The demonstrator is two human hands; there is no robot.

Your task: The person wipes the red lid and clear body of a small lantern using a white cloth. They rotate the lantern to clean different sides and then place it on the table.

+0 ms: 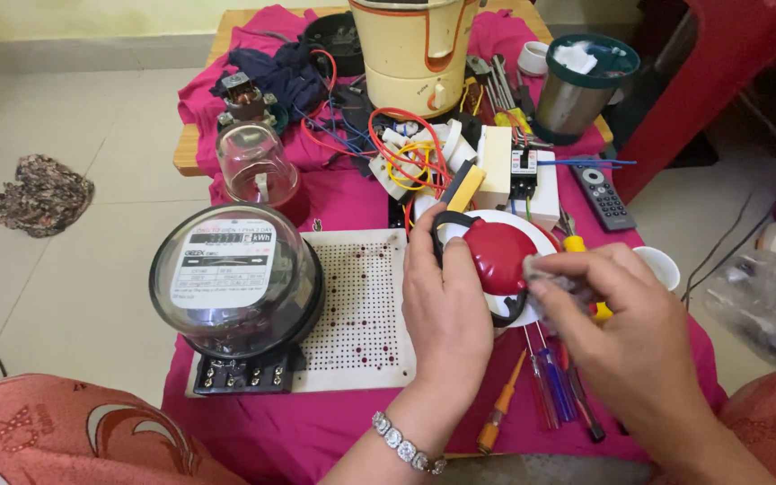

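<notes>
My left hand (446, 301) grips a round device with a red dome (498, 254), a white base and a black ring, holding it from its left side. My right hand (626, 323) pinches a small grey rag (541, 269) and presses it on the dome's right edge. Both hands hover above a pink cloth (352, 184) that covers a low wooden table (186, 153). A silver bracelet (403, 444) sits on my left wrist.
A glass-domed electricity meter (235, 278) stands on a white perforated board (361, 310) at left. Screwdrivers (550, 386) lie under my right hand. Behind are a glass dome (256, 164), tangled wires (401, 148), a cream mixer base (415, 49), a steel jar (581, 85) and a remote (602, 196).
</notes>
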